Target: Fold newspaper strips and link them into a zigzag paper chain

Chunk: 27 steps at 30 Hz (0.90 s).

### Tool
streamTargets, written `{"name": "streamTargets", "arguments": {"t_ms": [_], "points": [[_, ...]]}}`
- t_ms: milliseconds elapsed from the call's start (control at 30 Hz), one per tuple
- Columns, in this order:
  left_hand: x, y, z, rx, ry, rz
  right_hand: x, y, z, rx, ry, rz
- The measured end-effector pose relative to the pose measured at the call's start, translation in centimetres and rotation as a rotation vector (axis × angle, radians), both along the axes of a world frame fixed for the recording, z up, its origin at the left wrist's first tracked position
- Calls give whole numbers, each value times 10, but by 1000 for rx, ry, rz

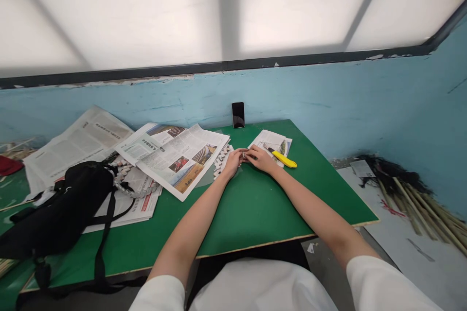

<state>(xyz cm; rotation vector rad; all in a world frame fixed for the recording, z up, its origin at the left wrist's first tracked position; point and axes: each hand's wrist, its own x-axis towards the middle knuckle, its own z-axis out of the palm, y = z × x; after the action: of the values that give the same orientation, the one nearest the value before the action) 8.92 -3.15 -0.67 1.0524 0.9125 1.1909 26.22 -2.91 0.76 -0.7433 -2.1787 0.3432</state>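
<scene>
My left hand (233, 161) and my right hand (260, 158) meet at the far middle of the green table (255, 209). Both have their fingers pinched together on a small piece of folded paper (245, 155) between them; it is too small to make out in detail. Just left of my left hand lies a row of small folded paper pieces (221, 161). A yellow utility knife (283, 158) rests on a cut newspaper sheet (272, 142) right beside my right hand.
Open newspapers (175, 155) cover the table's left half. A black bag (62, 204) with straps sits at the left front. A phone (238, 114) leans on the blue wall. Bamboo sticks (426, 209) lie on the floor at the right.
</scene>
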Motion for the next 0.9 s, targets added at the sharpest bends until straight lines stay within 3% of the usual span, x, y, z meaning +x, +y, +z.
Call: {"name": "streamTargets", "arguments": {"t_ms": [267,633,900], "points": [[0,3,-3,-15,56,59,0,2,-1,36,-62,-25],[-1,1,-2,-12,-100,36,-3,0,-1,-7,76,-86],[-2,2,-8,144,7,73,-5,-2,0,-40,126,-85]]}}
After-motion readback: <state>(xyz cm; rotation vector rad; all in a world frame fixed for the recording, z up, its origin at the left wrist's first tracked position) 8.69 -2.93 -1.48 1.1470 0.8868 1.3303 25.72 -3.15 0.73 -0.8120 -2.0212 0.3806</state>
